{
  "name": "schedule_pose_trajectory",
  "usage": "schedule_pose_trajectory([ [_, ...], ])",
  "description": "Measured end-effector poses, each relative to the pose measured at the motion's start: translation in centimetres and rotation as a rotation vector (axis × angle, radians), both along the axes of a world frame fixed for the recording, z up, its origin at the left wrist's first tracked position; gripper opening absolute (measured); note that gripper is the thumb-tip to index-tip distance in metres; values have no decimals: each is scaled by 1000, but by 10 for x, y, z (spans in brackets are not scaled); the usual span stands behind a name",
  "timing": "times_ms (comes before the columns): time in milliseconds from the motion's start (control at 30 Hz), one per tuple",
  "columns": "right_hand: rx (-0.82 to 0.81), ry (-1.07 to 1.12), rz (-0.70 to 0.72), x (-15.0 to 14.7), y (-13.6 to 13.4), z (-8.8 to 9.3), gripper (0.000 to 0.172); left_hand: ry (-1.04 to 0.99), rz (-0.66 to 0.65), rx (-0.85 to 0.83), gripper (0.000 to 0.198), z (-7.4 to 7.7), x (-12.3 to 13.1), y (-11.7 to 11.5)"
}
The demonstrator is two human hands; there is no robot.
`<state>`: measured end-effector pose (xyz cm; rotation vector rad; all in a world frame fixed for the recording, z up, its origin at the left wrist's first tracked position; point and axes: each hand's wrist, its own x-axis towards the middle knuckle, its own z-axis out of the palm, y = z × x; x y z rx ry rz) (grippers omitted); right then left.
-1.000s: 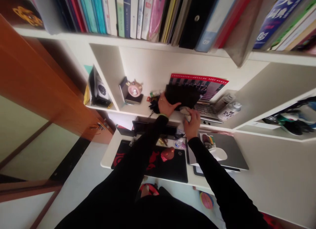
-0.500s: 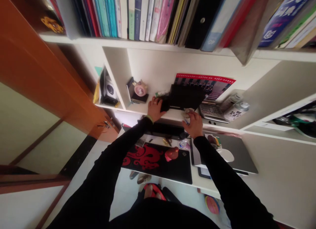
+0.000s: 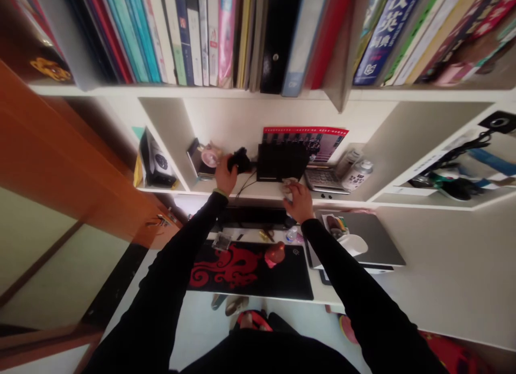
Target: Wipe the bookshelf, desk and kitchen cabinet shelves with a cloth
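My left hand [image 3: 226, 176] is closed on a small black object [image 3: 239, 160] and holds it up over the shelf board. A thin dark cable [image 3: 245, 186] hangs beside it; the object's exact kind is unclear. My right hand [image 3: 300, 202] grips a crumpled pale cloth [image 3: 288, 186] at the front edge of the shelf. Between the hands, farther back, stands a flat black panel [image 3: 281, 162]. A pink round clock [image 3: 210, 156] sits just left of the black object.
Books [image 3: 201, 35] fill the shelf above. At the right of the niche are a keyboard-like device [image 3: 324, 179] and a white bottle [image 3: 358, 173]. Below lie a monitor [image 3: 253, 218], a black-and-red desk mat [image 3: 250, 272] and a grey laptop [image 3: 374, 237]. An orange door frame [image 3: 80, 170] borders the left.
My left hand has lifted the black object and moved it left, exposing the cable. My right hand keeps the cloth near the black panel. The camera view has turned to the right.
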<state>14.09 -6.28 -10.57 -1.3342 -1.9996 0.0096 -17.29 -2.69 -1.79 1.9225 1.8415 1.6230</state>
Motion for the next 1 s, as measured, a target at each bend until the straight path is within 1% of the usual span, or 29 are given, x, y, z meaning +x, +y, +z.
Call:
schedule_pose_trajectory([
  [33,-1,4,-5,-1,0,0,49,2,-9,68,36,9,6,3],
  [100,-6,11,-16,-2,0,-1,50,48,-75,151,38,30,24,13],
  [200,-4,10,-15,-1,0,-1,50,181,-223,159,38,59,65,44],
  [267,7,-3,-7,0,0,-1,51,262,-293,134,36,70,92,69],
  [333,16,-18,-4,2,1,-2,50,292,-352,93,32,75,114,91],
  [400,24,-26,-6,3,2,-4,51,296,-395,40,28,76,125,106],
  [467,34,-28,-2,4,3,-7,50,299,-405,37,28,74,124,107],
  [533,50,-28,7,5,4,-9,50,288,-368,111,29,67,109,92],
  [567,59,-28,10,5,4,-9,50,267,-328,161,29,59,98,78],
  [600,68,-30,11,6,5,-10,49,231,-275,208,29,49,84,59],
  [633,76,-31,10,6,5,-11,48,177,-199,237,29,34,70,37],
  [667,82,-32,9,7,5,-11,47,110,-116,243,29,15,56,12],
  [733,87,-32,8,10,6,-12,46,-60,53,173,26,-31,32,-42],
  [767,87,-30,8,11,5,-13,46,-153,124,94,22,-55,23,-66],
  [800,86,-28,8,10,5,-13,46,-235,169,1,17,-80,16,-87],
  [833,83,-26,8,8,4,-12,45,-265,185,-59,11,-101,12,-102],
  [867,80,-27,13,4,2,-12,45,-292,187,-124,6,-120,10,-113],
  [900,73,-30,29,-3,0,-10,44,-332,165,-215,6,-135,10,-117],
  [933,61,-36,57,-13,-2,-8,44,-350,149,-262,11,-146,11,-117],
  [967,45,-47,96,-26,-4,-6,44,-368,132,-301,19,-152,13,-112],
  [1000,24,-60,141,-41,-6,-3,44,-379,117,-322,26,-156,15,-106],
])
